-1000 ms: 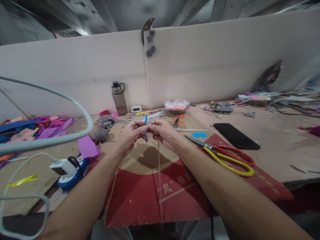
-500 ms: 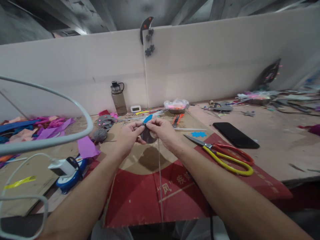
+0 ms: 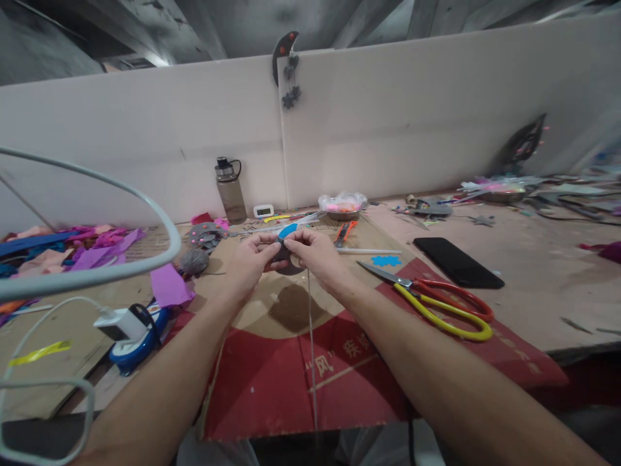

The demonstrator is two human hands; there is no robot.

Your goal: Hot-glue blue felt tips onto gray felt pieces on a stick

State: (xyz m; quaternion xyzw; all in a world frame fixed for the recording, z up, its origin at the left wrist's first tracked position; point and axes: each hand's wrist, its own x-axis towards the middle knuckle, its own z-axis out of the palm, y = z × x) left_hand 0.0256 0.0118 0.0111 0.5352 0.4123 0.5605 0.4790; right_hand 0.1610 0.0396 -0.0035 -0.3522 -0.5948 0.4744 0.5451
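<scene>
Above the middle of the cardboard, both hands pinch a small dark grey curved piece that looks like felt. My left hand has its thumb and fingers closed on the left part. My right hand is closed on it from the right, thumb close to the left thumb. A blue piece stands up behind the fingertips; how it joins the grey one is hidden. From the hands a thin grey yarn hangs down over the cardboard's front edge.
Scissors, a blue scalloped cutout and a phone lie right. An orange cutter and a bowl stand behind. Left are a yarn ball, a power strip and a curved lamp arm; a bottle stands back.
The grey piece has tilted slightly in my fingers, its lower edge a little higher, and the blue piece looks rounder. Both hands keep nearly the same place and hold.
</scene>
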